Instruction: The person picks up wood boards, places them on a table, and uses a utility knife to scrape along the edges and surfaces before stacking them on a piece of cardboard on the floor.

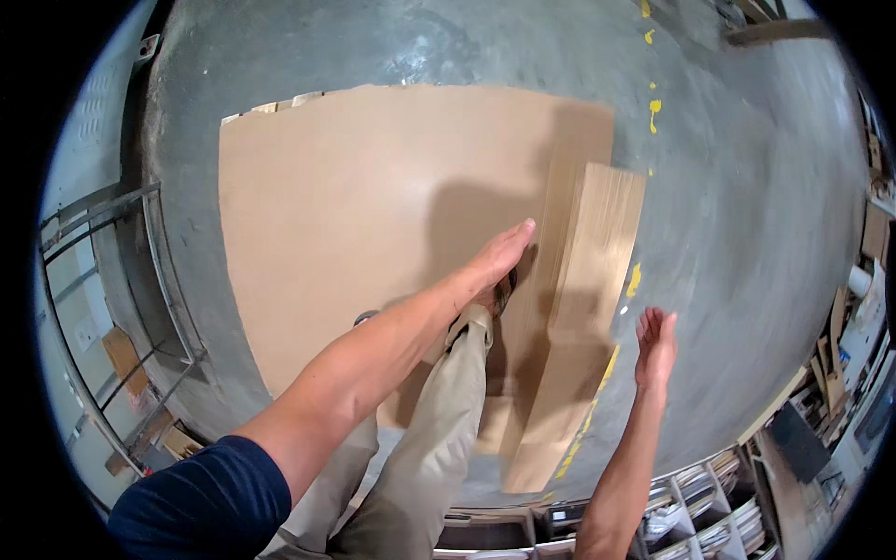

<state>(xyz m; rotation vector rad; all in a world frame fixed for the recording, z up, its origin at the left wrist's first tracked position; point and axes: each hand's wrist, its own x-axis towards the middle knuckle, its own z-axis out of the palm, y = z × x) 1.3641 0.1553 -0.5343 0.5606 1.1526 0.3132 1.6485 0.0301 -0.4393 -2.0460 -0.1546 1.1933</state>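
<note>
A large brown cardboard sheet (327, 215) lies on the floor under my feet. Along its right side stands a long stack of light-brown flat strips (602, 247), layered like cardboard. A second stretch of the stack (560, 397) continues nearer to me, partly in shadow. My left hand (507, 252) hovers by the left side of the stack, seen edge-on with its fingers stretched out and nothing visible in it. To the right of the stack, apart from it, my right hand (656, 347) is held over the floor, fingers extended and palm turned inward.
Yellow paint marks (655, 117) run along the grey floor (737, 233). A metal rail frame (154, 271) stands at the left. Shelving with stacked flat pieces (695, 490) lines the lower right, and boards and scraps (835, 345) lie at the far right.
</note>
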